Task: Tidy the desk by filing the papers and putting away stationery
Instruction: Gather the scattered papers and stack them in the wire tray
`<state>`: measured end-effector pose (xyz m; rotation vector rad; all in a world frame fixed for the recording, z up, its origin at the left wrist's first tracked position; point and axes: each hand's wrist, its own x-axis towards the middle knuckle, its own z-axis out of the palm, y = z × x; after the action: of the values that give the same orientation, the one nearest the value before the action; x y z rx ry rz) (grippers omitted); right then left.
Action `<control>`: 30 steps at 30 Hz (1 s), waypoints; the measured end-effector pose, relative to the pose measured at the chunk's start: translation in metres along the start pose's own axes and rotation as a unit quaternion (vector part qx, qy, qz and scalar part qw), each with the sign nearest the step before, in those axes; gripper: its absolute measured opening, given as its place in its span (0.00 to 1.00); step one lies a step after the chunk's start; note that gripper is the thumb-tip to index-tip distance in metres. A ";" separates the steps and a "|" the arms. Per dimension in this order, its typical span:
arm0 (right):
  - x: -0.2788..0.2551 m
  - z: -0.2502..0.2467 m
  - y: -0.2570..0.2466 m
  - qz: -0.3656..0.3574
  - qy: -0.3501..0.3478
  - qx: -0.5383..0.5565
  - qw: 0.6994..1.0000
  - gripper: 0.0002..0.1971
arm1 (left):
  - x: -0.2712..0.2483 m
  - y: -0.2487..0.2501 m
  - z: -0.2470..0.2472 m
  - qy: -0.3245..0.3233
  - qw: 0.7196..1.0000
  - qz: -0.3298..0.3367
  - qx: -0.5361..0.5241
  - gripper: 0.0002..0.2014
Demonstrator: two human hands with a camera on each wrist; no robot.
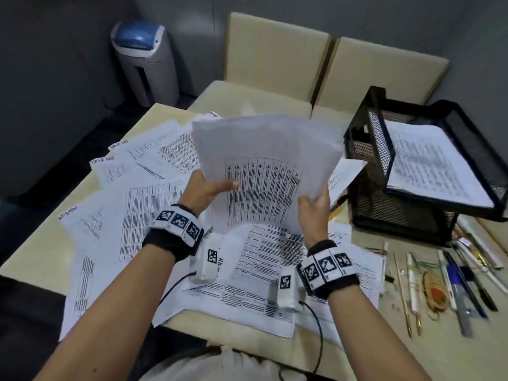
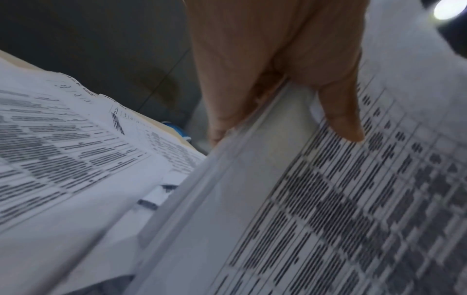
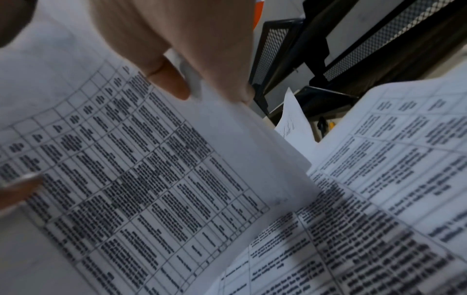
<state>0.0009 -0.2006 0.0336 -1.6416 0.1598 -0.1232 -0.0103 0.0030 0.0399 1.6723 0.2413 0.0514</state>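
A sheaf of printed papers (image 1: pixel 264 166) stands raised above the desk, its top sheet covered by a table of text. My left hand (image 1: pixel 211 188) grips its left edge, thumb on the front and fingers behind; the left wrist view shows that hand (image 2: pixel 278 79) pinching the sheaf (image 2: pixel 328 199). My right hand (image 1: pixel 313 204) grips the right edge, and the right wrist view shows its thumb on the sheaf (image 3: pixel 141 169). Many loose printed sheets (image 1: pixel 143 204) lie fanned over the desk below. Pens and pencils (image 1: pixel 450 281) lie at the right.
A black mesh tray rack (image 1: pixel 406 188) stands at the right, with printed sheets (image 1: pixel 431 163) in its top tray. Two beige chairs (image 1: pixel 277 53) stand behind the desk. A grey bin with a blue lid (image 1: pixel 145 61) stands on the floor at the back left.
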 end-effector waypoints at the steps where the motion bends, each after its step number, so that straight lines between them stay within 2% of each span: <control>1: 0.001 0.001 0.001 0.002 -0.002 -0.008 1.000 0.23 | -0.002 -0.003 0.003 -0.015 1.000 -0.011 0.019 0.26; 4: 0.006 -0.003 -0.004 -0.011 0.002 -0.030 0.999 0.20 | -0.005 0.000 0.013 -0.040 0.996 -0.012 0.077 0.21; 7: 0.016 -0.022 -0.017 -0.003 0.028 -0.005 1.000 0.16 | -0.005 0.031 0.029 -0.004 0.995 0.051 0.081 0.10; 9: 0.023 -0.041 -0.028 0.002 0.027 0.024 0.999 0.17 | 0.000 0.059 0.042 0.017 0.995 0.085 0.044 0.08; 12: 0.030 -0.077 -0.042 0.003 -0.014 0.038 0.999 0.16 | 0.013 0.097 0.069 0.037 0.993 0.112 -0.027 0.10; 15: 0.039 -0.120 -0.053 -0.031 0.004 -0.016 0.999 0.19 | 0.030 0.128 0.108 0.037 0.990 0.118 -0.074 0.07; 18: 0.058 -0.168 -0.074 -0.095 0.106 -0.074 0.987 0.15 | 0.039 0.152 0.157 -0.038 0.990 0.084 -0.106 0.15; 21: 0.088 -0.214 -0.089 -0.117 0.172 -0.091 0.974 0.16 | 0.034 0.169 0.212 -0.125 0.987 0.089 -0.045 0.20; 24: 0.114 -0.251 -0.093 -0.100 0.197 -0.105 0.970 0.23 | 0.035 0.176 0.261 -0.110 0.986 0.116 -0.044 0.21; 26: 0.125 -0.271 -0.091 -0.089 0.207 -0.081 0.971 0.24 | 0.041 0.175 0.285 -0.090 0.987 0.119 -0.053 0.21; 28: 0.134 -0.284 -0.085 -0.076 0.200 -0.041 0.976 0.25 | 0.050 0.168 0.301 -0.087 0.988 0.111 -0.059 0.26; 30: 0.141 -0.291 -0.075 -0.036 0.178 -0.046 0.982 0.28 | 0.058 0.157 0.313 -0.096 0.988 0.103 -0.067 0.35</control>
<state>0.0910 -0.5055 0.1285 -1.7066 0.3845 -0.4721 0.1213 -0.3071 0.1511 1.5501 -0.0800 0.0592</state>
